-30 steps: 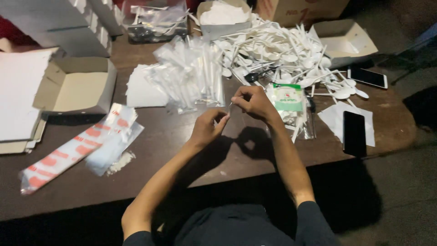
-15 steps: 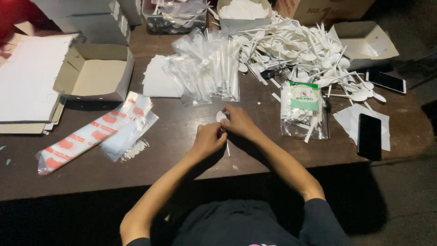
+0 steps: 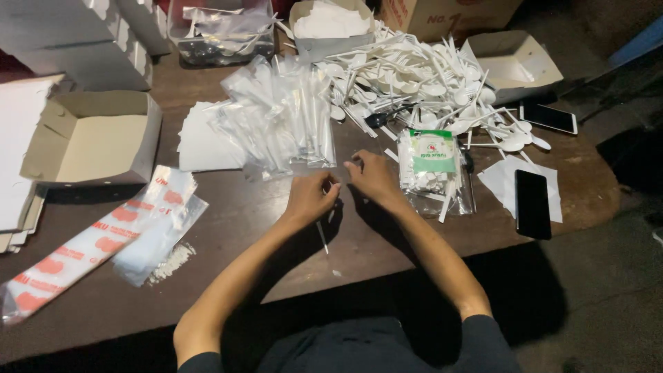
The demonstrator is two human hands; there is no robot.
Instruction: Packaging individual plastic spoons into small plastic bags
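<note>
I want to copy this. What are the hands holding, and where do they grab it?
The left hand pinches the upper end of a thin white stick. The right hand is close beside it; its grip cannot be told.

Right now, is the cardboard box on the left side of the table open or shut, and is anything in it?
Open and empty. The cardboard box has its flap turned out, and only its bare inside shows.

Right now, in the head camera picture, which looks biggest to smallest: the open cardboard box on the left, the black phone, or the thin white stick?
1. Open cardboard box, biggest.
2. Black phone.
3. Thin white stick under the left hand, smallest.
</note>
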